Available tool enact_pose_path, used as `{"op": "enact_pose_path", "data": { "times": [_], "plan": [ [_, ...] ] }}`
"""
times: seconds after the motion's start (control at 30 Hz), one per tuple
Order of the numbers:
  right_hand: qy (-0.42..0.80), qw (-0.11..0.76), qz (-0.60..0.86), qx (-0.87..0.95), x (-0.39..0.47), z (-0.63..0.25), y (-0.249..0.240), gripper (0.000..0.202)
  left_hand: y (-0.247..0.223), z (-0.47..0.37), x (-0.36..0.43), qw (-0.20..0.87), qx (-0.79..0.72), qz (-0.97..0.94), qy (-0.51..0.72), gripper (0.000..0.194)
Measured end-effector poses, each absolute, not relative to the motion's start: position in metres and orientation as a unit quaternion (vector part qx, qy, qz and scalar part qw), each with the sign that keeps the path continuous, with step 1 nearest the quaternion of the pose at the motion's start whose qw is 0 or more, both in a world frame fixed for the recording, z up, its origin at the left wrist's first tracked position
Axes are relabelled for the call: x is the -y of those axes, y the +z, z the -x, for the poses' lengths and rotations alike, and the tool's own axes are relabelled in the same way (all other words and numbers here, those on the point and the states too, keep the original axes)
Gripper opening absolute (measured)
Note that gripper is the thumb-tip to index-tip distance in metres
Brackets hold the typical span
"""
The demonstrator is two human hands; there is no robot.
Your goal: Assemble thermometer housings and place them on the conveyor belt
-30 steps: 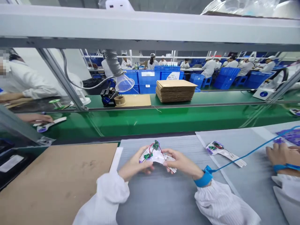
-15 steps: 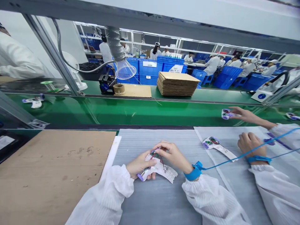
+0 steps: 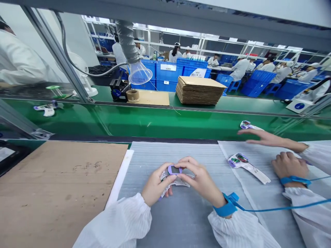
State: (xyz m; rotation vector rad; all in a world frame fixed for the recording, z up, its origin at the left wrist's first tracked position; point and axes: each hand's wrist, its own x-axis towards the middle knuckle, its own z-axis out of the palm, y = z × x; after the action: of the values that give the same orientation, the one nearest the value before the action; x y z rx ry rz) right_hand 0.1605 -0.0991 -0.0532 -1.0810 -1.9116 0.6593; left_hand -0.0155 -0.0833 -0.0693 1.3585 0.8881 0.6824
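Observation:
My left hand (image 3: 158,184) is closed around a white gun-shaped housing (image 3: 182,182), which looks like half of an infrared thermometer. Much of that piece is hidden under my fingers. At its top, a small purple-framed display (image 3: 175,169) with a dark screen faces me. My right hand (image 3: 198,175) pinches the display's right side between thumb and fingers, while the left thumb and forefinger touch its left side. A blue wrist strap (image 3: 226,205) with a cord circles my right wrist.
Right of me, a similar open housing (image 3: 248,167) lies on the white foam sheet (image 3: 207,220). A co-worker's hand (image 3: 266,137) reaches by another housing (image 3: 249,125) on the green belt (image 3: 155,124). Cardboard (image 3: 64,182) covers the left side. Stacked cardboard (image 3: 199,91) stands beyond.
The purple-framed display has turned up to face me, with both hands now on it. The housing has tilted. The co-worker's hand has let go of the housing on the belt.

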Motion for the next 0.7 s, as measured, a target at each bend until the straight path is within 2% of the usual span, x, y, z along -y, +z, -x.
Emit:
{"op": "enact_pose_path", "data": {
  "times": [0.13,0.33,0.5,0.7],
  "plan": [
    [0.251,0.411,0.436,0.760,0.1015,-0.1601,-0.0547,0.025,-0.0663,0.0179,0.0830,0.613,-0.399,-0.616,0.292,0.035],
    [0.250,0.418,0.432,0.759,0.1031,-0.1609,-0.0555,0.020,-0.0614,0.0193,0.0834,0.604,-0.405,-0.627,0.278,0.033],
    [0.253,0.415,0.429,0.762,0.1029,-0.1610,-0.0559,0.026,-0.0602,0.0197,0.0841,0.596,-0.402,-0.635,0.283,0.033],
    [0.269,0.421,0.424,0.755,0.1027,-0.1625,-0.0530,0.014,-0.0589,0.0201,0.0853,0.588,-0.401,-0.641,0.285,0.031]
  ]
}}
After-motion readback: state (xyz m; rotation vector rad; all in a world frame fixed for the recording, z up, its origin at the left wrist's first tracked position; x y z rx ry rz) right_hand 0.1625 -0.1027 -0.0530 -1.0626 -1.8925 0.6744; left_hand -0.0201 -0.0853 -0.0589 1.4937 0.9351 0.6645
